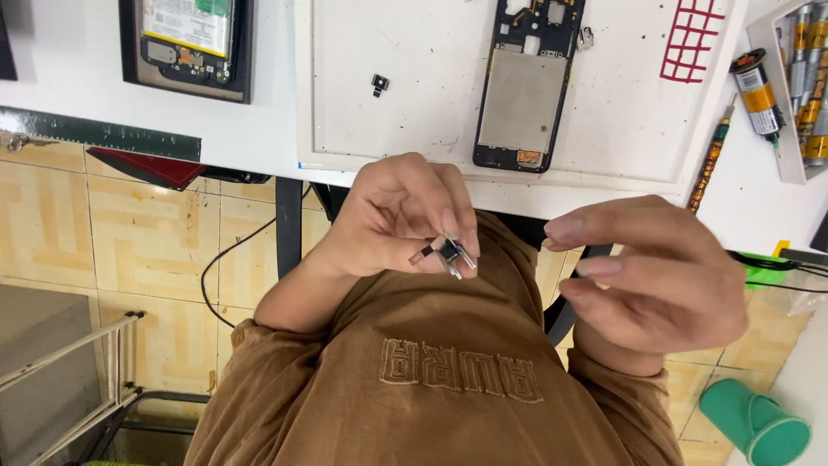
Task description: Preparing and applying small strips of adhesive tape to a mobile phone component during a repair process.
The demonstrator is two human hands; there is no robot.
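While left hand pinching small black part, right hand open, empty: white mat on white table, tiled floor.

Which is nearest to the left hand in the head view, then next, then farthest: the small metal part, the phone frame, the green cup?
1. Small metal part, pinched in the left hand.
2. Phone frame, on the white mat above.
3. Green cup, on the floor at lower right.
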